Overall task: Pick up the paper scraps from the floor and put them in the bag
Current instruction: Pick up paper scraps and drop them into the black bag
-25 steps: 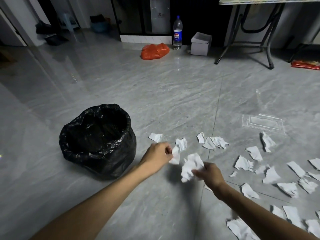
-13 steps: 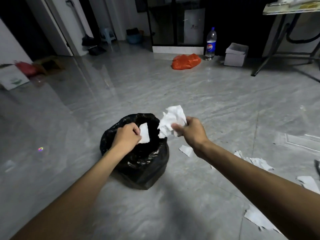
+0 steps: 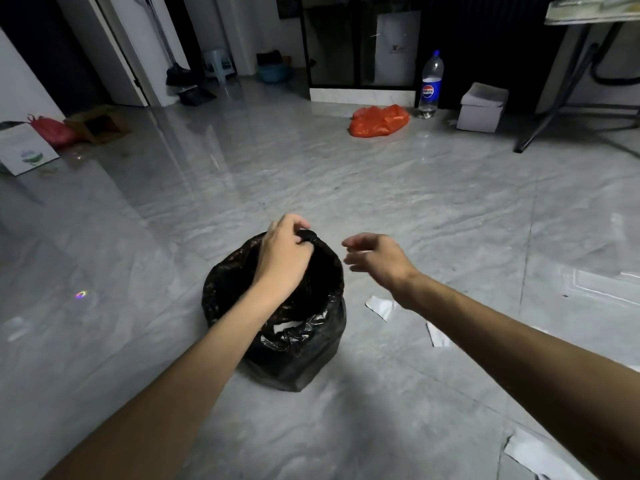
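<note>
One black bag [image 3: 294, 355], two hands [image 3: 284, 258] [image 3: 377, 259], three paper scraps [image 3: 379, 306] [image 3: 438, 336] [image 3: 533, 455] on the floor.

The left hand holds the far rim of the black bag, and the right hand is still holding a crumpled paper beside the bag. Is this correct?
Not fully. The head view shows the right hand open and empty beside the black bag, fingers spread, with no crumpled paper in it. The rest is right: the left hand has its grip on the far rim of the bag.
</note>
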